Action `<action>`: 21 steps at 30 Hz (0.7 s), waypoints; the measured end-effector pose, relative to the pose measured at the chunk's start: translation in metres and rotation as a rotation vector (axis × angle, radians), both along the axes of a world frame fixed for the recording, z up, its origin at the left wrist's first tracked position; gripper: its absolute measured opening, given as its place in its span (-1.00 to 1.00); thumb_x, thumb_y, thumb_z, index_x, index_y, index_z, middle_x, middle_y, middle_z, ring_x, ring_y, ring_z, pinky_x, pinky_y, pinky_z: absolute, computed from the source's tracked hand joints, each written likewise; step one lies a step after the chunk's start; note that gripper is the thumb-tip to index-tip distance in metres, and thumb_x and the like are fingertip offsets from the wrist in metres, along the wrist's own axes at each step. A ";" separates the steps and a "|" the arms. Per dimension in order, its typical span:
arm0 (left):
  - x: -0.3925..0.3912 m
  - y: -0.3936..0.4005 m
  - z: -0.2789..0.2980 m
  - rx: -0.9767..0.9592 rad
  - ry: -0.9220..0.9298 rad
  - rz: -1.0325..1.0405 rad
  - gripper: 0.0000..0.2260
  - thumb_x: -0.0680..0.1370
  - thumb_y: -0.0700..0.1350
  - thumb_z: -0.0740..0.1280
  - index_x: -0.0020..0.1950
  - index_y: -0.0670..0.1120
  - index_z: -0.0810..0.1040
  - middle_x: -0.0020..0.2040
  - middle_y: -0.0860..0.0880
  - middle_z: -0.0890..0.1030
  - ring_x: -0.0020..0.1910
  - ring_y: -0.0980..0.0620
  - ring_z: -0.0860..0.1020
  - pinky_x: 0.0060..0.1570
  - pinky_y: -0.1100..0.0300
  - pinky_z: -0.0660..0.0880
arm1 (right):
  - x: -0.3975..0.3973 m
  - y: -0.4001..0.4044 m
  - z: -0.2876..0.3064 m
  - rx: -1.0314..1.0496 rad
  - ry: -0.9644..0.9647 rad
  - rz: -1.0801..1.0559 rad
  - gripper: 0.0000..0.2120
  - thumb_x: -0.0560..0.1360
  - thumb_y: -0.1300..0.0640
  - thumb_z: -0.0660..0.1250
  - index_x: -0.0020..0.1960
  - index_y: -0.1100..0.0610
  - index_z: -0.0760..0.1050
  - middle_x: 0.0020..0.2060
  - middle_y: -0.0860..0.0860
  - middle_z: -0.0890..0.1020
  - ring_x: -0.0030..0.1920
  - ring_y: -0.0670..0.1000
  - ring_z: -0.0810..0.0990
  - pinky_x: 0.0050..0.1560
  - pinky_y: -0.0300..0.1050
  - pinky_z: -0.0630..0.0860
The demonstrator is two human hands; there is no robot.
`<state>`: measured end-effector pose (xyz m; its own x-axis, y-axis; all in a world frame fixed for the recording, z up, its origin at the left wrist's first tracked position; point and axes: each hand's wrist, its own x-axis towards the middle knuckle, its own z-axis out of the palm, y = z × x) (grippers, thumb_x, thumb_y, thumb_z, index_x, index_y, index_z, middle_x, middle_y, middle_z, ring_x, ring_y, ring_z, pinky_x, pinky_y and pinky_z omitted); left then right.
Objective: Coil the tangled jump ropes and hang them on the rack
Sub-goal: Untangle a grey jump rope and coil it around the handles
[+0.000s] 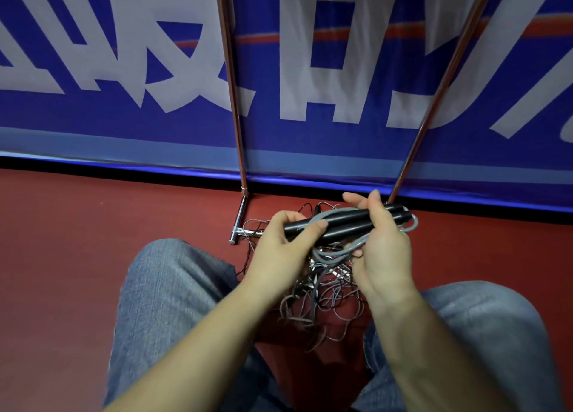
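Note:
Two black jump-rope handles [344, 222] lie side by side, held level above the floor. My left hand [285, 247] grips their left end, thumb across the top. My right hand [381, 241] holds their right part, fingers partly straight above the handles, and pinches a grey cord [350, 250] that loops around the handles. Below the hands a tangled pile of thin grey and black ropes [325, 290] lies on the red floor between my knees. The rack's two metal uprights [232, 86] rise behind the pile, and its foot bar [238, 222] rests on the floor.
A blue banner with large white characters [124, 70] hangs just behind the rack. My knees in blue jeans [173, 287] flank the rope pile. Red floor [62, 241] stretches out to the left.

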<state>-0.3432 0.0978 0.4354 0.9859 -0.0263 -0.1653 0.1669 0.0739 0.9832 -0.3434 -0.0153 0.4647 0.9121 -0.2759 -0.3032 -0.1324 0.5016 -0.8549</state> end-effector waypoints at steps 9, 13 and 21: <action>0.004 0.000 0.003 -0.017 -0.060 0.129 -0.88 0.59 -0.13 0.25 0.02 -0.09 0.56 -0.37 0.04 0.52 -0.55 0.23 0.40 -0.51 0.35 0.30 | -0.004 0.008 -0.009 -0.103 0.065 0.173 -0.45 0.50 -0.29 0.08 -0.14 0.10 0.65 -0.33 -0.01 0.68 -0.52 -0.17 0.51 -0.63 -0.37 0.28; 0.008 0.004 0.015 -0.018 -0.101 0.135 -0.80 0.63 -0.19 0.13 -0.04 -0.12 0.55 -0.56 0.11 0.45 -0.63 0.23 0.31 -0.61 0.41 0.22 | -0.014 0.021 -0.015 -0.338 -0.039 0.362 -0.54 0.34 -0.33 0.09 -0.37 -0.01 0.55 -0.65 -0.17 0.38 -0.63 -0.20 0.30 -0.53 -0.41 0.18; 0.024 0.029 0.011 0.477 -0.228 0.231 -0.70 0.61 0.01 0.14 -0.24 0.00 0.55 -0.31 0.02 0.60 -0.24 0.02 0.54 -0.15 0.11 0.43 | -0.008 0.029 -0.036 -0.827 -0.252 0.667 -0.65 0.51 -0.09 0.14 -0.23 0.17 0.42 -0.47 -0.19 0.40 -0.37 -0.15 0.31 -0.27 -0.10 0.30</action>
